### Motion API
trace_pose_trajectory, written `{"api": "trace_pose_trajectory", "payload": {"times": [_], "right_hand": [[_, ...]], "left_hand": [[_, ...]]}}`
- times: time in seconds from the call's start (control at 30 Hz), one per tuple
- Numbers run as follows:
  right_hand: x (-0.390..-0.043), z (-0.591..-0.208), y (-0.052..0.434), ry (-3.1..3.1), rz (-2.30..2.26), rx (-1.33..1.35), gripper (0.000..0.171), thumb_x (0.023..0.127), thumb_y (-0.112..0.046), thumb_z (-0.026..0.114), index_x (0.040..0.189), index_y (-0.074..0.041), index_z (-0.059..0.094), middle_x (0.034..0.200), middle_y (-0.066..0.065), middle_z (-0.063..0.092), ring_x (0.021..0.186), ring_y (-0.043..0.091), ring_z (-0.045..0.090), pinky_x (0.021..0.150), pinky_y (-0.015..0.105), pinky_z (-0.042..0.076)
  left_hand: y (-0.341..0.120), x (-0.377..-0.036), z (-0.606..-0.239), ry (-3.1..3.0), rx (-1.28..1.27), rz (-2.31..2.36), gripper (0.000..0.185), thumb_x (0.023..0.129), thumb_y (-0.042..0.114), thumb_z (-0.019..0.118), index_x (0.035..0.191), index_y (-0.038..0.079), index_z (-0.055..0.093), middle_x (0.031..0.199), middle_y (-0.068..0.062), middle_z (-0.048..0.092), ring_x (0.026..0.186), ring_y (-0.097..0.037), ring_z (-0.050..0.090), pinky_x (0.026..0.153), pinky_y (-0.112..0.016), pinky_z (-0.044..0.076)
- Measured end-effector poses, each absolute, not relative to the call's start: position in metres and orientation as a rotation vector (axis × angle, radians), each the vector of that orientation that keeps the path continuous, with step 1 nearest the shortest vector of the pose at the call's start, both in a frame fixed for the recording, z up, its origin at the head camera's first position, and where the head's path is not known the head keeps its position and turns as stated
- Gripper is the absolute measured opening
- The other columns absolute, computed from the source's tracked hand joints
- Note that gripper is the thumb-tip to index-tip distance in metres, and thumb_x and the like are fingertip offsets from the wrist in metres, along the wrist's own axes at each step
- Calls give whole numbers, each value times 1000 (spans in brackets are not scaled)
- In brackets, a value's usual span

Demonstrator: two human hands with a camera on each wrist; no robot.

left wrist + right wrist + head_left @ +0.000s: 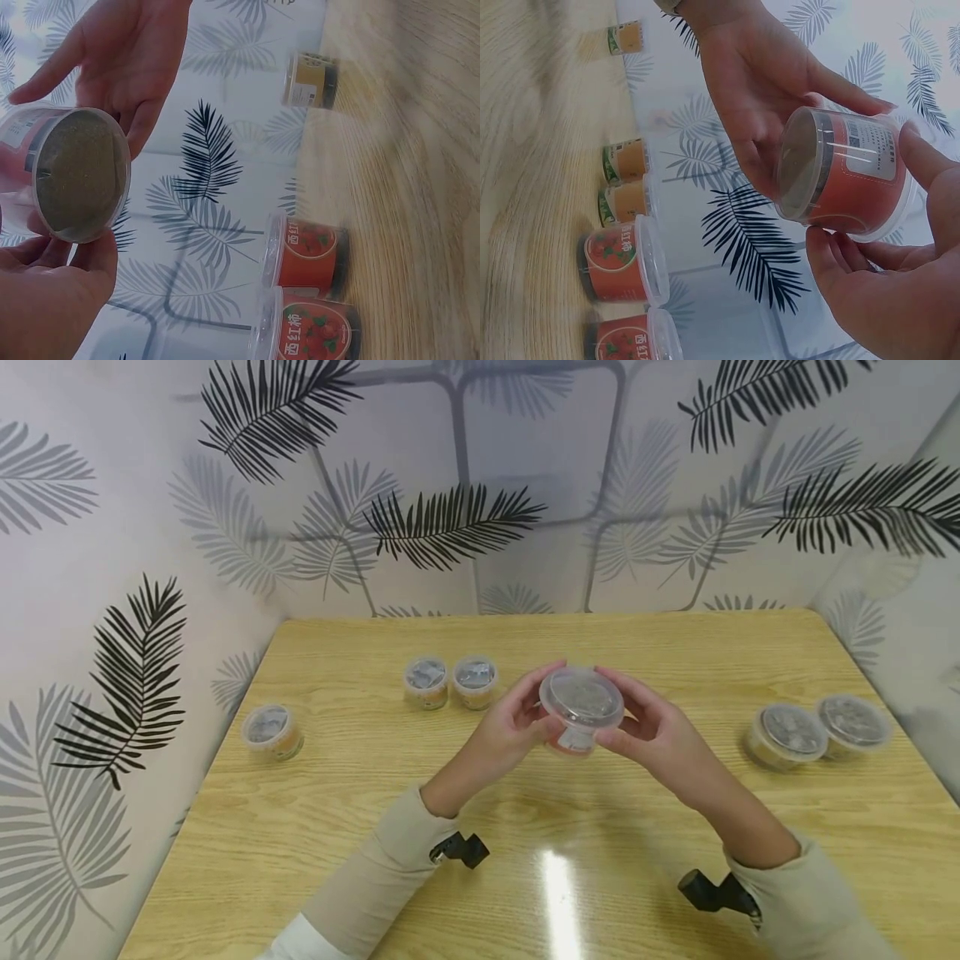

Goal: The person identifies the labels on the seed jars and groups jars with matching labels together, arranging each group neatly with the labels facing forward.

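A clear plastic tub (581,706) with a round lid and a red label is held up over the middle of the table. My left hand (517,714) grips its left side between thumb and fingers, and my right hand (645,727) grips the right side likewise. Seen in the right wrist view, the same tub (862,176) carries a white printed sticker on its red band. Its brownish base (81,176) faces the left wrist camera, so the tub is tilted there. Both thumbs and the fingertips lie along its wall and rims.
Two lidded tubs (451,683) stand together behind my left hand, and a single tub (272,732) stands farther left. Another pair (787,735) is at the right. Tomato-pictured tubs (622,259) show in the wrist views. A leaf-patterned wall covering (525,568) rises behind the wooden table (337,827).
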State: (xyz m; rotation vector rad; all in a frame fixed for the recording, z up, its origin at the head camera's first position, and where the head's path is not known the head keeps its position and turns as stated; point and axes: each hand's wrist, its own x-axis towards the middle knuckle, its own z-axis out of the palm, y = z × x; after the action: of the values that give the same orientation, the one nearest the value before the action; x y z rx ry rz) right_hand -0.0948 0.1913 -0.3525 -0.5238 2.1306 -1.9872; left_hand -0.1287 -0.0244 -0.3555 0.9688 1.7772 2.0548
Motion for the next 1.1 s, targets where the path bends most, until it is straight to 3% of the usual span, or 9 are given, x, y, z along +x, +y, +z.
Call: {"api": "trace_pose_trajectory", "payload": {"times": [0.3,0.57,0.93,1.1], "right_hand": [[-94,-353,193,2129,-2101,-546,58,89,3,58,142,-5,34,132,13,43,115,19,50,89,27,48],[-93,-353,195,2094,-2207,-610,51,89,6,57,136,1,41,129,12,47,115,19,49,91,27,46],[-87,-354,197,2105,-1988,-679,64,93,0,53,148,-11,23,144,12,31,125,23,42,94,28,44],[-86,-355,194,2107,-1972,-681,67,92,1,54,149,-9,19,147,11,27,127,24,39,94,28,44]], "left_hand": [[-28,-133,-367,1873,1026,2055,79,90,55,46,143,-1,28,135,-21,41,120,-23,45,95,-35,44],[-28,-138,-380,1908,1056,2132,60,94,44,47,141,8,37,135,-11,46,121,-21,47,97,-37,43],[-26,-138,-384,1828,1036,2138,75,86,44,59,141,0,33,138,-15,40,124,-24,41,104,-39,34],[-24,-135,-386,1780,1040,2103,77,85,43,60,142,0,31,138,-15,35,124,-23,40,104,-36,34]]}}
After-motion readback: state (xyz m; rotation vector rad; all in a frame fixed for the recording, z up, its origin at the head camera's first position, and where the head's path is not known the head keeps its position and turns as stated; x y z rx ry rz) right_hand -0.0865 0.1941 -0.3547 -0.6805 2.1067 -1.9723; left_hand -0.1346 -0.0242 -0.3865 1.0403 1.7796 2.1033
